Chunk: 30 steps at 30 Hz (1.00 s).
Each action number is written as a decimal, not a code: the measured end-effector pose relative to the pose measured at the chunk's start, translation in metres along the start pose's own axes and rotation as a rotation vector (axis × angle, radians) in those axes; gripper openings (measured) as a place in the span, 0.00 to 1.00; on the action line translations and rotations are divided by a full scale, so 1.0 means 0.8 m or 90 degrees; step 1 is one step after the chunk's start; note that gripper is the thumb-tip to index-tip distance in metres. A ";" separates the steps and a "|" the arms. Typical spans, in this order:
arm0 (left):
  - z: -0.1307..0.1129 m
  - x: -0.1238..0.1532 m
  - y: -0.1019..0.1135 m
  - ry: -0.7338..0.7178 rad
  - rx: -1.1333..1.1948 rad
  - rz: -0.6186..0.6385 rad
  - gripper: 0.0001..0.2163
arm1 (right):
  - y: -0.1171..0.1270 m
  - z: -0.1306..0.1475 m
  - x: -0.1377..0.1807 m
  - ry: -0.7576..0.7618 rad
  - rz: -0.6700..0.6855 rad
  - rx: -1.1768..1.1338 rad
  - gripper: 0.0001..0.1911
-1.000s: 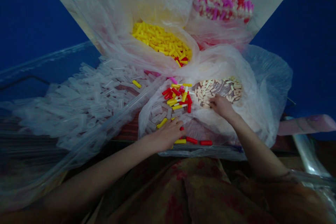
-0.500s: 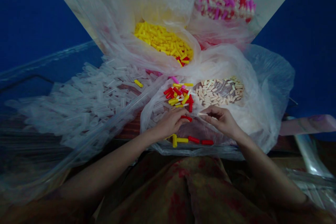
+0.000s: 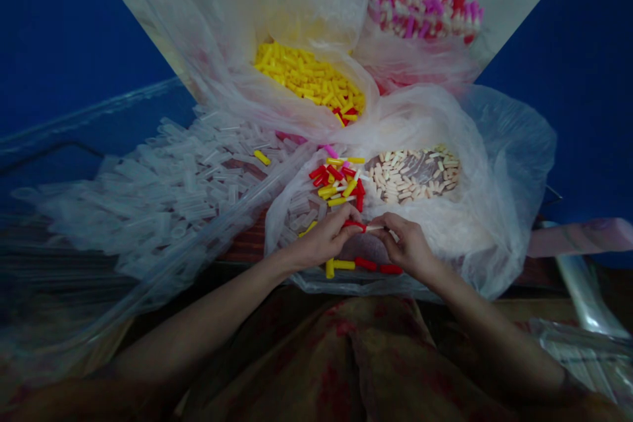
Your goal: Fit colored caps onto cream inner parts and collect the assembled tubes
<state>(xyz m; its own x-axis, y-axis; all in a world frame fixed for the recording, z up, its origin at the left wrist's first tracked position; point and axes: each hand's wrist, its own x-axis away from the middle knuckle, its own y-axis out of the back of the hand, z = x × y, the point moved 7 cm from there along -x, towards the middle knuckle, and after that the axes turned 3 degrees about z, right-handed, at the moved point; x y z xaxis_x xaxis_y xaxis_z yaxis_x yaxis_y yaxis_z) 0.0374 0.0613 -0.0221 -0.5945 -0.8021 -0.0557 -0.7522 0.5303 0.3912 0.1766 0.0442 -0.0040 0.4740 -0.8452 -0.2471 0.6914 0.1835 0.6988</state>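
My left hand pinches a small red tube between thumb and fingers. From the right, my right hand grips a thin whitish piece, its tip meeting the red tube's end. Whether the tip is inside the tube, I cannot tell. Just beyond the hands is a heap of red and yellow tubes, some with white tips. Short cream-coloured pieces are scattered to its right. Below the hands, yellow tubes and red tubes lie in a row on clear plastic.
Many translucent tubes spread across the left side. A plastic bag of yellow tubes lies open behind, and a pink, red and white pile is at the back right. A pinkish bar juts in from the right.
My right hand has moved left and slightly down, bringing the whitish piece up to the red tube. My left hand has stayed nearly in place, still gripping the tube.
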 end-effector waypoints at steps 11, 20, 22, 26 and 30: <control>0.011 0.022 -0.016 0.067 -0.136 -0.025 0.05 | -0.016 0.004 0.009 -0.005 -0.051 -0.013 0.10; 0.025 0.026 -0.011 0.099 -0.035 -0.105 0.07 | -0.027 -0.004 -0.009 -0.077 -0.041 -0.093 0.08; 0.026 0.030 0.006 0.110 -0.004 -0.132 0.07 | -0.033 -0.003 -0.027 -0.068 0.023 -0.146 0.09; 0.042 0.046 0.050 0.182 0.184 -0.232 0.09 | -0.044 -0.007 -0.070 -0.045 0.035 -0.210 0.17; 0.068 0.069 0.075 0.259 0.426 -0.274 0.14 | -0.088 0.000 -0.098 0.068 0.054 -0.036 0.13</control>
